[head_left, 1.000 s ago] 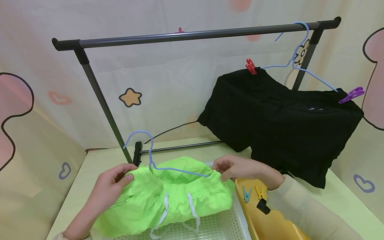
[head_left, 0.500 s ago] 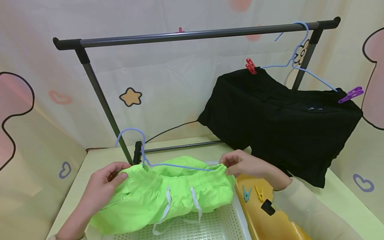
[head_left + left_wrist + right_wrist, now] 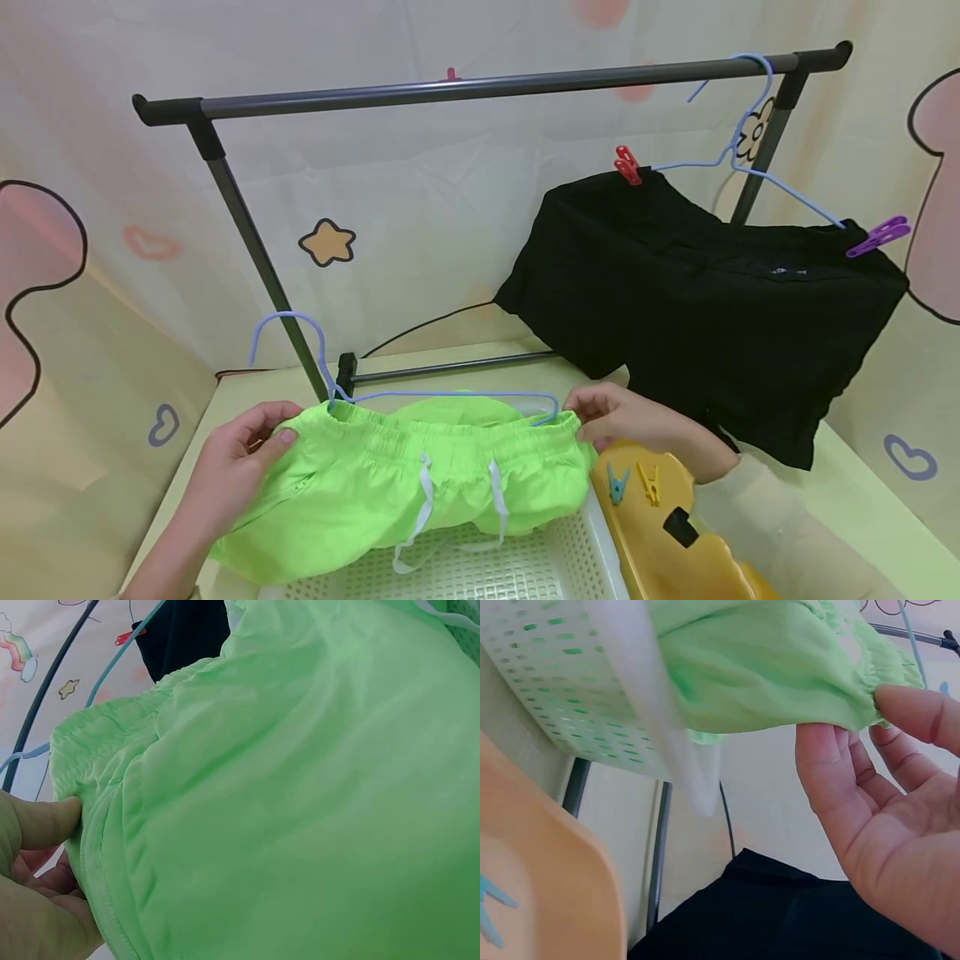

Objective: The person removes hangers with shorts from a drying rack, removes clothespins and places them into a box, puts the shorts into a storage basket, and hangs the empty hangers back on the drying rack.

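Note:
Bright green shorts (image 3: 405, 475) with white drawstrings are stretched between my two hands, over a white perforated basket (image 3: 611, 550). My left hand (image 3: 232, 467) pinches the left end of the elastic waistband; in the left wrist view its thumb (image 3: 49, 823) presses on the cloth. At the waistband's other end, my right hand (image 3: 626, 421) pinches the fabric between thumb and fingers, as the right wrist view also shows. A blue wire hanger (image 3: 450, 393) sits at the waist opening, its hook leaning left and its right corner beside my right fingers. The hanger's lower part is hidden by the green cloth.
A dark clothes rack (image 3: 487, 89) spans the back. Black shorts (image 3: 712, 317) hang at its right from another blue hanger (image 3: 738, 154), with a red clothespin (image 3: 627, 166) and a purple clothespin (image 3: 879, 237). A yellow tray (image 3: 645, 533) holding a teal clothespin (image 3: 617, 485) and a yellow one stands right.
The hanger has shifted left and tilted, its right corner now showing above the waistband. My hands have moved apart, pulling the waistband wider and straighter.

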Demonstrator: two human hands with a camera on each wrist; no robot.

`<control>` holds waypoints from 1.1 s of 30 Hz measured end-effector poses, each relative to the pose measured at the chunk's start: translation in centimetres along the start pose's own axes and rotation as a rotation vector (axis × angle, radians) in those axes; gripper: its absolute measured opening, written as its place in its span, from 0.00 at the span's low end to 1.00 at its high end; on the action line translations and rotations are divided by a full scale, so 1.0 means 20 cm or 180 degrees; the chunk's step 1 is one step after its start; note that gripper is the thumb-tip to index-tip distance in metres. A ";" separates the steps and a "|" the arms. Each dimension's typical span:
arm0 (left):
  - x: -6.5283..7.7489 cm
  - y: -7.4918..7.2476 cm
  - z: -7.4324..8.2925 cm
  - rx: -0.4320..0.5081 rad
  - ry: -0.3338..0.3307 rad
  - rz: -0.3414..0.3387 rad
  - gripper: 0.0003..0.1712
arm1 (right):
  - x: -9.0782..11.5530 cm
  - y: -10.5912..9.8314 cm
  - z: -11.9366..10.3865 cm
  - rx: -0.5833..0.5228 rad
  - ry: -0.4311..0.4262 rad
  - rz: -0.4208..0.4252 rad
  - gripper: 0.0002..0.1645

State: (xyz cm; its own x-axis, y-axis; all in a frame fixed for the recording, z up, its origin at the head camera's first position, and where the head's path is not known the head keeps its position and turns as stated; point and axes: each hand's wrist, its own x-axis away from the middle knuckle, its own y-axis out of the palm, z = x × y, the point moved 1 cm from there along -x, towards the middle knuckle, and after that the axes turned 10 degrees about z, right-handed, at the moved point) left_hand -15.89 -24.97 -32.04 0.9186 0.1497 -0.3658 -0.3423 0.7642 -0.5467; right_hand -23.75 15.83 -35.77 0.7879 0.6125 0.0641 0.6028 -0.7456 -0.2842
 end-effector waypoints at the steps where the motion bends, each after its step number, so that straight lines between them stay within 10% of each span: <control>1: 0.00 0.00 0.00 0.0028 0.0002 0.0000 0.12 | 0.00 0.01 0.01 -0.0003 0.0007 -0.0029 0.09; 33: 0.03 0.14 0.01 0.0208 -0.0101 -0.0440 0.12 | -0.02 0.16 0.10 0.0374 0.0547 -0.0438 0.08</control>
State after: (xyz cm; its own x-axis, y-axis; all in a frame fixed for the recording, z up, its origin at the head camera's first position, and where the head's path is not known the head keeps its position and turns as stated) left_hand -16.34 -22.59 -33.58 0.9622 0.0592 -0.2660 -0.1995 0.8179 -0.5396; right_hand -22.42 13.63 -38.65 0.7153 0.6451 0.2688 0.6950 -0.6164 -0.3702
